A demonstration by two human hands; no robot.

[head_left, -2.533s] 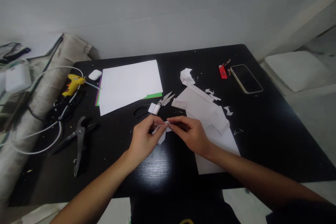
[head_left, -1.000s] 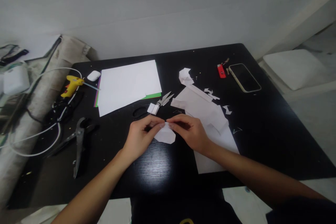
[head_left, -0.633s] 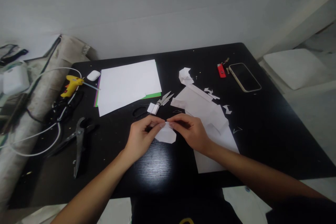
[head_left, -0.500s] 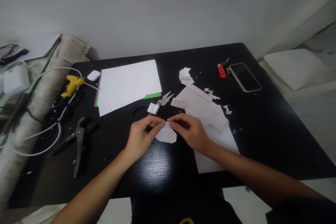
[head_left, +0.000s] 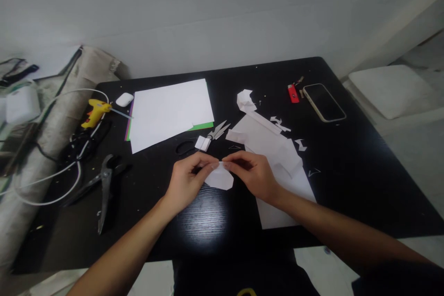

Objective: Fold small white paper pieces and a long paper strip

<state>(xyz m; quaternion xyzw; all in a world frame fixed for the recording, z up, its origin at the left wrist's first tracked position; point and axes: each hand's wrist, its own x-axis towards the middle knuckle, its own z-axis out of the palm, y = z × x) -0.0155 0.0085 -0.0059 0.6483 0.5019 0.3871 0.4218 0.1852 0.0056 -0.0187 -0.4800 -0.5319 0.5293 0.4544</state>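
My left hand [head_left: 189, 179] and my right hand [head_left: 251, 173] meet over the middle of a black table [head_left: 347, 162]. Both pinch the top edge of a small white paper piece [head_left: 220, 179], which hangs flat below the fingertips. Just beyond the hands lie small scissors [head_left: 208, 136] with a folded white scrap on them. Under my right wrist and beyond it lies cut white paper [head_left: 274, 152].
A stack of white and coloured sheets [head_left: 169, 111] lies at the back left, with a white earbud case [head_left: 124, 99], yellow glue gun [head_left: 93, 112], cables and pliers [head_left: 104, 185] further left. A red lighter [head_left: 292, 93] and phone [head_left: 323, 102] sit back right. Paper snippets [head_left: 300, 144] are scattered.
Since 2.5 s ago the crumpled paper piece has been spread out flat between my fingers. Over the last second the hands have barely moved.
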